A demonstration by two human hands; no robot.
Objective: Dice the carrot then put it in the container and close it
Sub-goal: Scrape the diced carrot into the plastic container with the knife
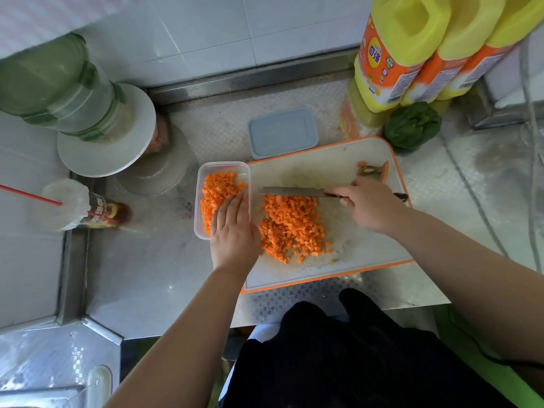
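A pile of diced carrot lies on the white cutting board with an orange rim. A clear plastic container stands at the board's left edge and holds more diced carrot. My left hand lies flat, fingers straight, over the container's near right part. My right hand grips the handle of a knife, whose blade lies along the far side of the pile. The grey-blue lid rests on the counter behind the board. Carrot end scraps sit at the board's far right.
Three yellow oil jugs stand at the back right, with a green vegetable below them. A green-lidded jar on a white plate and a sauce bottle are at the left. The steel counter edge is close to my body.
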